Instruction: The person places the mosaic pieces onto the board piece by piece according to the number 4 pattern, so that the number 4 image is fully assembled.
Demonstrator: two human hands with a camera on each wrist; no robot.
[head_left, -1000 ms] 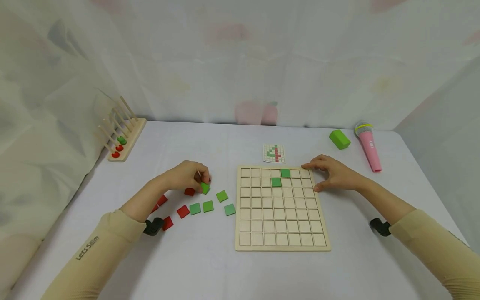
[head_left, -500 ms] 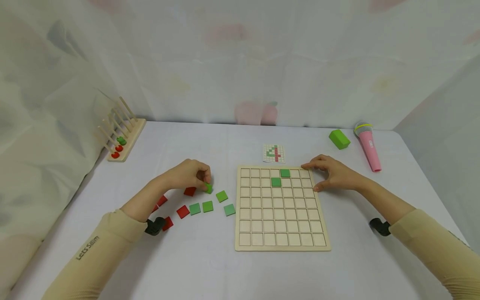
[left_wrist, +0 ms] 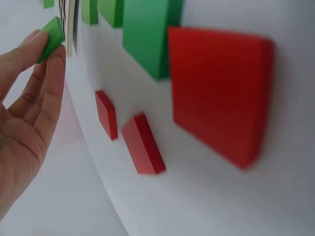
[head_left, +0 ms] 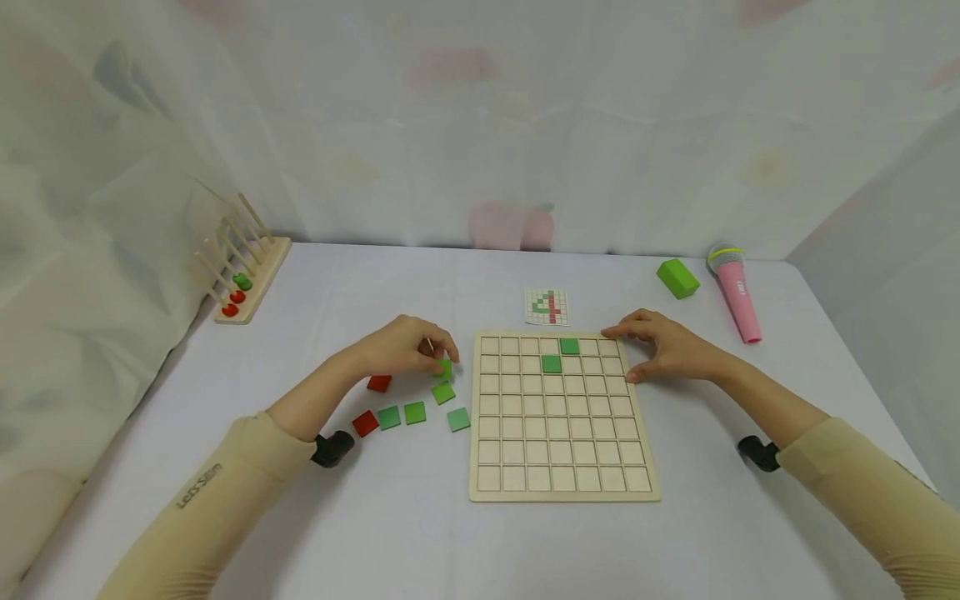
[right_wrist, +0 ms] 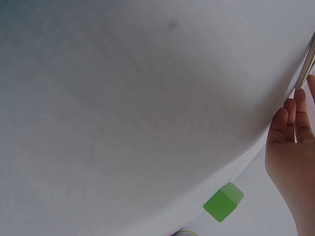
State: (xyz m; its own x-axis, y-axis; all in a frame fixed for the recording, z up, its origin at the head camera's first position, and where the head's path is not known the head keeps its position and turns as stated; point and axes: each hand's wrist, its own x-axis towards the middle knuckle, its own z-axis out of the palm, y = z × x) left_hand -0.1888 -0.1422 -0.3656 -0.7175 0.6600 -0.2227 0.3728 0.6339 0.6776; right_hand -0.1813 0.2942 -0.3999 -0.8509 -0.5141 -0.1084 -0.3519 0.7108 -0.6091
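Observation:
My left hand [head_left: 405, 346] pinches a green square tile [head_left: 446, 369] between thumb and fingers, left of the wooden grid board [head_left: 555, 429]. The left wrist view also shows this tile [left_wrist: 53, 40] at the fingertips. Two green tiles sit in the board: one in the top row [head_left: 569, 346], one in the second row [head_left: 551, 364]. My right hand [head_left: 667, 346] touches the board's upper right edge, thumb and fingers apart. Loose green tiles [head_left: 415, 412] and red tiles [head_left: 366, 423] lie below the left hand. Some red ones are hidden by the left arm in the head view.
A small card [head_left: 547, 307] with a green and red grid pattern lies behind the board. At the back right are a green block [head_left: 678, 278] and a pink microphone [head_left: 738, 296]. A wooden peg stand [head_left: 255, 279] with red and green beads stands back left.
My left hand has moved right towards the board, carrying the green tile off the table spot beside a red tile. The right hand stays at the board's edge.

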